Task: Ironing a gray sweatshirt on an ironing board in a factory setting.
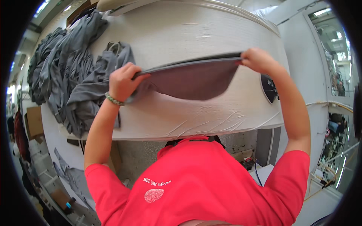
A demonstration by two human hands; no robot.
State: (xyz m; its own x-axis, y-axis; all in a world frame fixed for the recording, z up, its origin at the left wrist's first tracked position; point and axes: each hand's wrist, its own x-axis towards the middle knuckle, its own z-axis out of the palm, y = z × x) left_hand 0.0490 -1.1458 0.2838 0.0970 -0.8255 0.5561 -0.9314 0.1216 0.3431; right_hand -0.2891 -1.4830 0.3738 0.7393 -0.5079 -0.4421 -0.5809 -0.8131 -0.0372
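Person stretches a grey fabric piece (194, 77) over the white padded desk (181, 34).
Left hand (122, 81) grip closed on its left corner, right hand (258, 59) grip pinching its right corner; heap of grey garments (68, 71) lies left of the piece.

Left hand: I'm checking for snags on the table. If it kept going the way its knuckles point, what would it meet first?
The left hand, gripping the grey fabric piece, points up the white table toward the heap of grey garments. It would probably meet that heap's nearest fold first, though depth is unclear.
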